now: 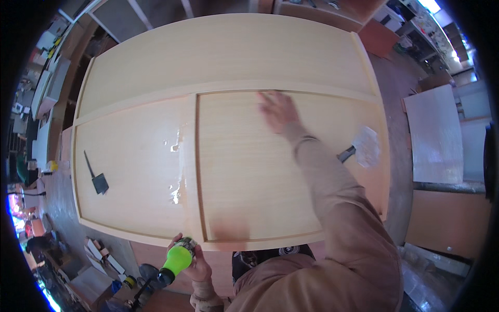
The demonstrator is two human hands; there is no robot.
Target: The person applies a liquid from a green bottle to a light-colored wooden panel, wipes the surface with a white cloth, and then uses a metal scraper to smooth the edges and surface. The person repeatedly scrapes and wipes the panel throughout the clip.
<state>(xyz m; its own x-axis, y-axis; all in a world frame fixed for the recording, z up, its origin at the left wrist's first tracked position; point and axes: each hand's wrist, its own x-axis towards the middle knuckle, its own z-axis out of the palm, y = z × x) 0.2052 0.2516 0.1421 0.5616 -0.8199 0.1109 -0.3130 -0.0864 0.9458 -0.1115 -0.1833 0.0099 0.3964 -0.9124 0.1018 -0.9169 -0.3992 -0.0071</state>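
Observation:
My left hand (200, 268) is closed around a lime-green bottle (180, 259) with a dark label and a black cap. The bottle tilts cap-down just off the panel's near edge. Farther out, my right hand (279, 111) is over the right recess of a large pale wooden panel (196, 171), close to its middle rail. Its fingers look stretched out, though motion blurs them, and nothing shows in them. Glossy wet streaks (175, 195) run along the left recess beside the upright divider.
A dark square-bladed tool (100, 183) with a thin handle lies in the left recess. Near the right edge rests a dark-handled tool (346, 154) whose end is in or under clear plastic (367, 147). Boards (435, 132) stand right of the panel; cluttered shelves (54, 93) line the left.

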